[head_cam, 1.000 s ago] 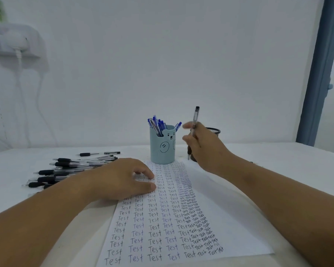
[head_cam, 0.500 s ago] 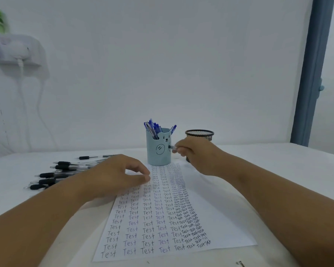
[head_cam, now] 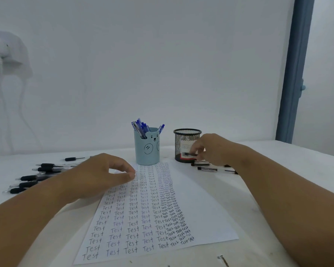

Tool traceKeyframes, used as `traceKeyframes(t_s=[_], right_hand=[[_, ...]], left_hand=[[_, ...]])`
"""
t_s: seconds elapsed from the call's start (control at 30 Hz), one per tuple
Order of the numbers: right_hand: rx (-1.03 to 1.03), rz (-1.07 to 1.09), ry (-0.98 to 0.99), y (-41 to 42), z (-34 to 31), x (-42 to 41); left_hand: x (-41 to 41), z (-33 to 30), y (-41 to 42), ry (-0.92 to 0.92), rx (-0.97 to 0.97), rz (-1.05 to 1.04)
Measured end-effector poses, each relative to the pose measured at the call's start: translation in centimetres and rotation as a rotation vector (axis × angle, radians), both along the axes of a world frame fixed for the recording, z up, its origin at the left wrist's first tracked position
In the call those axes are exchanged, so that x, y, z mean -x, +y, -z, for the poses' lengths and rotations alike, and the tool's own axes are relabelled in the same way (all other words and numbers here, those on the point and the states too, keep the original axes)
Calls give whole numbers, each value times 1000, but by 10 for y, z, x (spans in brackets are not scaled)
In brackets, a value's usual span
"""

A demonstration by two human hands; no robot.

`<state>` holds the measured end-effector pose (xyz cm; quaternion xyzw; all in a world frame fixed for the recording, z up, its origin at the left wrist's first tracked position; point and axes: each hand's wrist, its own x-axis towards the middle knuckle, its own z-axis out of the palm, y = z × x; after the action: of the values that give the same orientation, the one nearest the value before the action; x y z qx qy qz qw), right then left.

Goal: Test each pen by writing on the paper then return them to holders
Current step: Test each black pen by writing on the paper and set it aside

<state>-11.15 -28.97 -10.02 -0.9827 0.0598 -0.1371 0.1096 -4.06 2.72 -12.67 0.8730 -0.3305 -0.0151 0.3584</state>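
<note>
Slim clear-barrelled black pen (head_cam: pixel 191 154) pinched in right hand (head_cam: pixel 213 149) against black wire-mesh cylindrical holder (head_cam: pixel 187 144), just right of smooth pale-blue bear-faced cup (head_cam: pixel 147 149), left hand (head_cam: pixel 96 177) loosely curled, holding nothing, on white paper sheet (head_cam: pixel 201 212) lined with "Test".

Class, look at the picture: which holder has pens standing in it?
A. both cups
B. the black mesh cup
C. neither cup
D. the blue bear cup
D: blue pens stick up out of the blue bear cup, while nothing shows above the rim of the black mesh cup.
</note>
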Motion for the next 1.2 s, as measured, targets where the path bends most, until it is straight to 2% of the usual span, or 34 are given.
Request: traceKeyframes(t_s=[0.13,0.23,0.47,0.6,0.73,0.9,1.2], right_hand=[[39,86,77,-10,2,0],[8,106,70,-12,4,0],[91,71,5,-2,3,0],[81,-121,-119,33,4,-6],[111,-309,-119,79,13,-9],[143,-509,-146,121,25,-3],[170,-537,-116,128,34,-3]], left_hand=[[0,1,0,11,2,12],[1,0,0,12,0,19],[1,-2,-2,-11,16,12],[-5,-6,5,-103,-5,-37],[-8,-12,14,-183,-10,-97],[-10,-34,40,-266,-159,-103],[-6,-54,72,-54,-494,-57]])
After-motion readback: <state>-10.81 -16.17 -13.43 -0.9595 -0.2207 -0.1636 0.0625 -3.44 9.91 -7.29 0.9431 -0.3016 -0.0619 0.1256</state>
